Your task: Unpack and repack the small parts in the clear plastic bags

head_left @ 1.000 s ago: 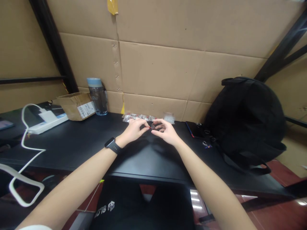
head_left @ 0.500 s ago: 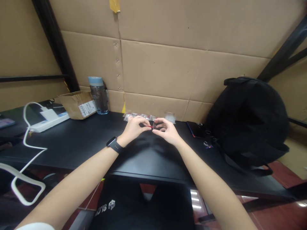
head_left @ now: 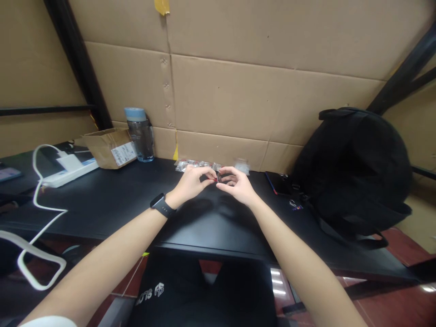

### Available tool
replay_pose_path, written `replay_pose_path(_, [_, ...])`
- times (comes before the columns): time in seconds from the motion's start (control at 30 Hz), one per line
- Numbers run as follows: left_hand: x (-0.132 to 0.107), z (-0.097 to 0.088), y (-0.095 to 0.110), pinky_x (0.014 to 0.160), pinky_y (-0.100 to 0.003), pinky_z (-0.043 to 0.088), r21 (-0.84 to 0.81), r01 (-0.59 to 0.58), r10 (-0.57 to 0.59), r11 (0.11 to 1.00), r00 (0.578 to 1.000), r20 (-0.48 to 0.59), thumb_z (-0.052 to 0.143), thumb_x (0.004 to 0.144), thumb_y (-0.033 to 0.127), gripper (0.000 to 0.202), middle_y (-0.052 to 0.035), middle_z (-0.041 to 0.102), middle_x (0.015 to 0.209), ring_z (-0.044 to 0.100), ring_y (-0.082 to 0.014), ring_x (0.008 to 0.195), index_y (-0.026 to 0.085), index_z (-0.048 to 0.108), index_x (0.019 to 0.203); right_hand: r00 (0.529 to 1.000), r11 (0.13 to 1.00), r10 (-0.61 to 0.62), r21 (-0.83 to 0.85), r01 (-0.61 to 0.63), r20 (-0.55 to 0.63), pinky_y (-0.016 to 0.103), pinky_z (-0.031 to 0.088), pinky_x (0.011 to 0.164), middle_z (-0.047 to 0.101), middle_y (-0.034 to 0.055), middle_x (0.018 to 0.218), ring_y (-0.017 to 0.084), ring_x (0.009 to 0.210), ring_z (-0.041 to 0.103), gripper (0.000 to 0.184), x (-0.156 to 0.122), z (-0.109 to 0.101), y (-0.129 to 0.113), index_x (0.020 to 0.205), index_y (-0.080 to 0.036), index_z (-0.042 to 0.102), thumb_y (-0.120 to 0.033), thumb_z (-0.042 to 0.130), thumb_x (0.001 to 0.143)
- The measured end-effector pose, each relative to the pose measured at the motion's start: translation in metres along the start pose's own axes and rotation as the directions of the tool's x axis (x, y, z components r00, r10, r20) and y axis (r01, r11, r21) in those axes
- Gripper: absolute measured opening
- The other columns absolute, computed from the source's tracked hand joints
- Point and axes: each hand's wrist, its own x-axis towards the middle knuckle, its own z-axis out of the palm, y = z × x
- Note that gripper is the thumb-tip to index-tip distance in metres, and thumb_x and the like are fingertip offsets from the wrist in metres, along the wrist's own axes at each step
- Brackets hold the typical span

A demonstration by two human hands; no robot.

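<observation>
Both hands meet over the back of the black desk (head_left: 112, 200). My left hand (head_left: 192, 181), with a black watch on its wrist, pinches a small red-tipped piece at its fingertips. My right hand (head_left: 236, 185) pinches a small dark round part (head_left: 220, 178) that touches that piece. What the two parts are is too small to tell. Just behind the hands lies a row of small clear plastic bags (head_left: 195, 164) with red bits inside, against the cardboard wall.
A black backpack (head_left: 354, 168) fills the desk's right side, a dark phone (head_left: 275, 184) and keys beside it. At the left stand a water bottle (head_left: 139, 135), a cardboard box (head_left: 109, 147) and a white power strip (head_left: 70, 170) with a looping cable.
The hands have drawn closer together, so the left fingertips now touch the dark part in the right hand. The view has shifted slightly.
</observation>
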Motion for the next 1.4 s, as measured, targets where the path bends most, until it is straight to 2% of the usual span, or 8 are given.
replay_pose_path(0.1, [-0.001, 0.002, 0.002, 0.091, -0.034, 0.051, 0.015, -0.007, 0.007, 1.000, 1.000, 0.030, 0.068, 0.089, 0.025, 0.005, -0.0012, 0.077, 0.091, 0.074, -0.0206, 0.089, 0.023, 0.070, 0.093, 1.000, 1.000, -0.001, 0.009, 0.001, 0.001, 0.034, 0.060, 0.082, 0.066, 0.0091, 0.125, 0.021, 0.098, 0.070, 0.050, 0.000, 0.000, 0.001, 0.117, -0.025, 0.064, -0.037, 0.083, 0.073])
replay_pose_path(0.27, [-0.003, 0.008, -0.004, 0.084, -0.030, 0.056, -0.080, 0.024, -0.026, 0.997, 1.000, -0.014, 0.073, 0.086, 0.024, 0.016, -0.0006, 0.077, 0.088, 0.074, -0.0187, 0.085, 0.023, 0.067, 0.100, 1.000, 1.000, -0.004, 0.014, 0.004, -0.004, 0.033, 0.059, 0.082, 0.067, 0.0088, 0.123, 0.020, 0.095, 0.070, 0.050, 0.000, -0.002, 0.003, 0.117, -0.024, 0.064, -0.036, 0.084, 0.073])
replay_pose_path(0.4, [-0.004, 0.008, -0.008, 0.082, -0.031, 0.059, -0.170, 0.057, -0.061, 0.984, 0.998, -0.022, 0.074, 0.085, 0.027, 0.022, -0.0034, 0.077, 0.093, 0.075, -0.0193, 0.085, 0.021, 0.066, 0.105, 1.000, 1.000, 0.001, -0.004, -0.001, -0.001, 0.034, 0.059, 0.082, 0.067, 0.0085, 0.123, 0.020, 0.094, 0.071, 0.050, 0.000, -0.002, 0.003, 0.118, -0.024, 0.063, -0.036, 0.083, 0.074])
replay_pose_path(0.57, [-0.003, 0.005, -0.004, 0.080, -0.033, 0.061, -0.144, 0.071, -0.083, 0.987, 0.994, -0.075, 0.075, 0.084, 0.031, 0.030, -0.0065, 0.077, 0.104, 0.076, -0.0210, 0.085, 0.021, 0.066, 0.110, 1.000, 1.000, 0.003, -0.005, -0.003, -0.003, 0.034, 0.059, 0.082, 0.068, 0.0084, 0.123, 0.020, 0.093, 0.071, 0.051, 0.000, -0.002, 0.004, 0.118, -0.024, 0.064, -0.038, 0.083, 0.073])
replay_pose_path(0.8, [-0.003, 0.005, -0.002, 0.083, -0.036, 0.062, -0.195, 0.071, -0.098, 0.978, 0.986, -0.135, 0.076, 0.083, 0.030, 0.028, -0.0069, 0.078, 0.099, 0.076, -0.0221, 0.087, 0.020, 0.067, 0.107, 1.000, 1.000, 0.017, 0.022, -0.017, -0.012, 0.034, 0.059, 0.082, 0.067, 0.0083, 0.122, 0.019, 0.093, 0.070, 0.053, 0.000, -0.002, 0.004, 0.117, -0.025, 0.064, -0.039, 0.085, 0.071])
replay_pose_path(0.97, [-0.003, 0.005, -0.003, 0.086, -0.036, 0.061, -0.212, 0.060, -0.086, 0.975, 0.990, -0.115, 0.075, 0.085, 0.030, 0.022, -0.0056, 0.078, 0.091, 0.076, -0.0218, 0.087, 0.020, 0.067, 0.104, 1.000, 0.999, 0.028, 0.026, -0.028, -0.009, 0.035, 0.059, 0.083, 0.067, 0.0084, 0.122, 0.020, 0.095, 0.070, 0.053, 0.000, -0.001, 0.002, 0.117, -0.025, 0.064, -0.040, 0.085, 0.071])
replay_pose_path(1.17, [-0.004, 0.009, -0.003, 0.088, -0.035, 0.057, -0.222, 0.060, -0.087, 0.973, 0.989, -0.117, 0.073, 0.086, 0.026, 0.030, -0.0041, 0.078, 0.092, 0.075, -0.0215, 0.090, 0.022, 0.062, 0.112, 1.000, 0.999, 0.004, 0.039, -0.003, -0.019, 0.032, 0.058, 0.080, 0.066, 0.0083, 0.124, 0.020, 0.099, 0.069, 0.051, -0.001, 0.003, -0.001, 0.118, -0.025, 0.064, -0.037, 0.084, 0.072])
replay_pose_path(1.4, [-0.001, 0.012, 0.000, 0.094, -0.034, 0.052, -0.138, -0.012, -0.013, 0.990, 0.985, -0.174, 0.069, 0.085, 0.016, 0.031, -0.0016, 0.076, 0.094, 0.074, -0.0190, 0.092, 0.022, 0.055, 0.113, 0.998, 0.994, -0.050, 0.094, 0.054, -0.044, 0.028, 0.057, 0.074, 0.066, 0.0076, 0.122, 0.020, 0.098, 0.069, 0.051, 0.000, 0.012, 0.000, 0.117, -0.025, 0.063, -0.034, 0.085, 0.072])
